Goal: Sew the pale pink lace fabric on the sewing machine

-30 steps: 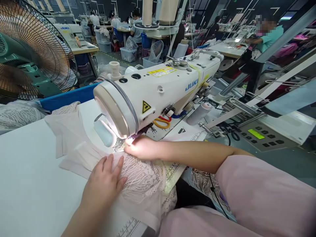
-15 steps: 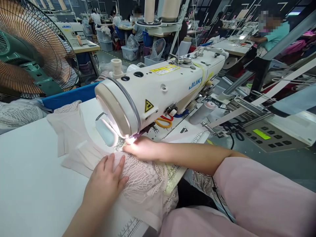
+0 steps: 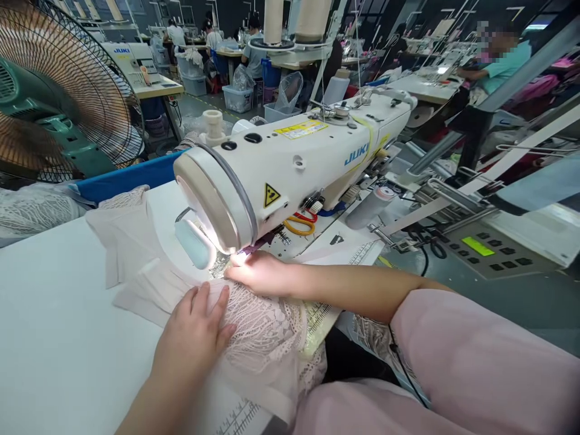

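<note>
A white sewing machine stands across the white table. Pale pink lace fabric lies under its head and spreads to the left. My left hand lies flat on the lace, fingers stretched out and apart. My right hand rests on the fabric right at the needle area, brightly lit by the machine lamp; its fingertips are pressed down on the cloth beside the presser foot. The needle itself is hidden behind the machine head.
A large green fan stands at the far left. Orange-handled scissors lie behind the machine. A control panel sits at the right. A lace pile lies at the left edge. Other people work at tables in the background.
Both hands have stayed almost where they were; my left hand has crept slightly forward over the lace. The view has shifted a little.
</note>
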Demonstrator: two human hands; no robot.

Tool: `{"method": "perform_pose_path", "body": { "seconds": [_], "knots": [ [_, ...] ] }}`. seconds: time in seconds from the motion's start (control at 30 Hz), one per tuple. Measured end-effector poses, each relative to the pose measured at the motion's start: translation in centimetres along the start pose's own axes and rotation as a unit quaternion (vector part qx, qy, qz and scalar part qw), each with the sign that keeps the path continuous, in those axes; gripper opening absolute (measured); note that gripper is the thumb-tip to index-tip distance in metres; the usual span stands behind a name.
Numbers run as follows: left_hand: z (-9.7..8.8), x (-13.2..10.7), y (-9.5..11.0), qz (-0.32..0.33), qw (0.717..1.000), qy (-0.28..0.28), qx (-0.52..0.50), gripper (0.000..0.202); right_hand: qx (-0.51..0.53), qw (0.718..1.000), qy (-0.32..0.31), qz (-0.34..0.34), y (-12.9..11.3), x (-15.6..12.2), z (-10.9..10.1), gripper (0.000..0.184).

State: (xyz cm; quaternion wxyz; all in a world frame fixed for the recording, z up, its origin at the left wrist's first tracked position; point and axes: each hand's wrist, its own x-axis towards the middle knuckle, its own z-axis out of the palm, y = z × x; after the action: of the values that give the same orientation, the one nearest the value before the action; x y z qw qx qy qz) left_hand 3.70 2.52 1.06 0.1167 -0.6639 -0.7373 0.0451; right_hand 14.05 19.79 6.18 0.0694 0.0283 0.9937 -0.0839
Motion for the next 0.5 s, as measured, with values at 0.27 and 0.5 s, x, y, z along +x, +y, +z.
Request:
{"method": "perform_pose_path", "body": {
  "seconds": [0.27, 0.5],
  "knots": [
    [-0.19, -0.02, 0.04, -0.014, 0.999, -0.018, -0.024, 0.052, -0.059, 0.998, -0.007, -0.030, 0.62, -0.05, 0.15, 0.019],
    [-0.27, -0.02, 0.13, -0.022, 0.999, -0.026, -0.024, 0.052, -0.033, 0.999, 0.023, -0.012, -0.22, -0.58, -0.56, 0.020]
  ]
}}
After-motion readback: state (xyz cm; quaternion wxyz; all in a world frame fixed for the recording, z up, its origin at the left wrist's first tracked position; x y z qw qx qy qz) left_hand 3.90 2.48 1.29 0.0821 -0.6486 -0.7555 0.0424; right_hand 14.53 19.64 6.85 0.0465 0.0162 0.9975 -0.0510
